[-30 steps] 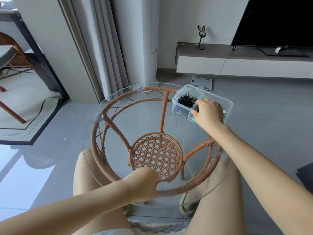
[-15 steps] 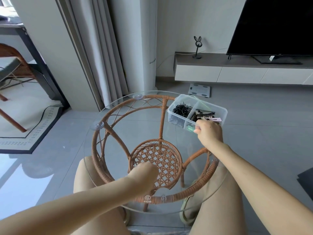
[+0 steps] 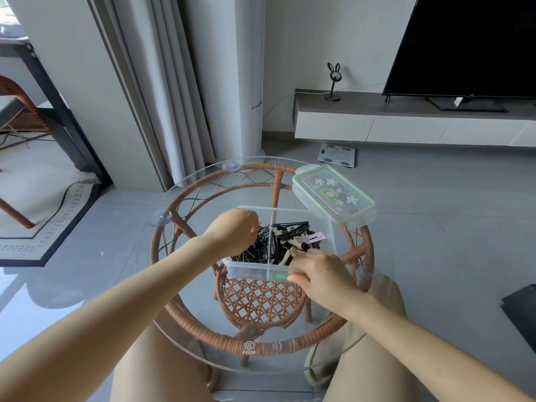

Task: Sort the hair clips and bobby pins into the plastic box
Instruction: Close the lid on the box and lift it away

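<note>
Now L hand point(image 3: 235, 227) over plastic box point(image 3: 252, 269), R hand point(image 3: 320, 275) at rim

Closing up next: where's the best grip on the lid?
Pinch the lid by its near end tab, coming from the right, away from the box. It lies flat on the glass, so likely only the protruding tabs give fingers an edge.

The clear plastic box point(image 3: 255, 269) stands upright and open on the glass surface point(image 3: 220, 201), near its middle, split by a divider into two compartments. The left one holds a tangled heap of thin black bobby pins point(image 3: 256, 248). The right one holds larger hair clips point(image 3: 290, 237), black and cream, with what looks like a pink one among them. Its green-rimmed, flower-printed lid point(image 3: 333, 195) lies flat just beyond the box's far right corner.
</note>
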Tool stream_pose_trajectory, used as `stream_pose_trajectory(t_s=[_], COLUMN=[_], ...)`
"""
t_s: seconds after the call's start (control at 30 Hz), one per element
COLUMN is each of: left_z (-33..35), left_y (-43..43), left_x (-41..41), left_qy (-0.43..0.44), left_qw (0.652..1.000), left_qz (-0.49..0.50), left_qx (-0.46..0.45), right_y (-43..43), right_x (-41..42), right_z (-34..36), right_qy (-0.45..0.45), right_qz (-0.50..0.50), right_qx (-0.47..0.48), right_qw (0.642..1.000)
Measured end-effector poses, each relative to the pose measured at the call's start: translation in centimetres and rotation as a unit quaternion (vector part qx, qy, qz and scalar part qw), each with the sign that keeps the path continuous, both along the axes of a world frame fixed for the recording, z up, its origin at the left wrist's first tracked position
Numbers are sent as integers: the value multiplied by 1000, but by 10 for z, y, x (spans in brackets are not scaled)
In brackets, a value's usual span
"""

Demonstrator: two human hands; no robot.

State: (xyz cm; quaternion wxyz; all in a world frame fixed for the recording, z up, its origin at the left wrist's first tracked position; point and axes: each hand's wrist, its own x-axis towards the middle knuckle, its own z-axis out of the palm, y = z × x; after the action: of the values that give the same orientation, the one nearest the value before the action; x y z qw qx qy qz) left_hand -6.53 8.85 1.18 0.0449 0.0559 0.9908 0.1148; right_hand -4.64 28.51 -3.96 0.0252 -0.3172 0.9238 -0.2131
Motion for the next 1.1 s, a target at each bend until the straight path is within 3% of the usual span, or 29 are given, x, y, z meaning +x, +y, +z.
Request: stream_pose_trajectory(t_s=[0.1,0.17,0.2,0.27,0.37,0.53,0.6,0.67,0.8,0.93,1.0,1.1], left_z=[-12,-16,-18,-21,-25,-22,-20,-18,-14,-4,3,13], left_y=[-6,-10,-12,-15,-19,-21,-22,-24,-28,-30,-31,-33], left_x=[-4,-5,-6,-8,-12,-20,-21,-22,-23,-28,-31,-36], left_qy=[-12,5,24,65,107,125,129,132,138,126,105,47], left_qw=[999,999,998,996,993,989,988,987,984,964,933,849], left_qz=[-32,-51,-59,-57,-32,1,2,2,26,89,139,198], left_qx=[-2,2,2,7,34,79,83,88,113,216,315,487], right_y=[4,15,25,48,67,55,49,50,55,74,85,76], right_x=[-12,-36,-53,-89,-120,-132,-133,-133,-134,-136,-133,-121], right_z=[28,39,38,27,-2,-26,-21,-22,-1,38,47,58], right_qy=[-70,3,56,95,20,10,72,101,111,157,212,309], right_qz=[-35,-153,-224,-330,-299,-272,-228,-199,-206,-314,-314,-266], right_qx=[-101,-165,-154,-56,163,214,287,387,309,94,26,-66], right_qw=[992,974,961,938,940,938,928,895,922,932,925,911])
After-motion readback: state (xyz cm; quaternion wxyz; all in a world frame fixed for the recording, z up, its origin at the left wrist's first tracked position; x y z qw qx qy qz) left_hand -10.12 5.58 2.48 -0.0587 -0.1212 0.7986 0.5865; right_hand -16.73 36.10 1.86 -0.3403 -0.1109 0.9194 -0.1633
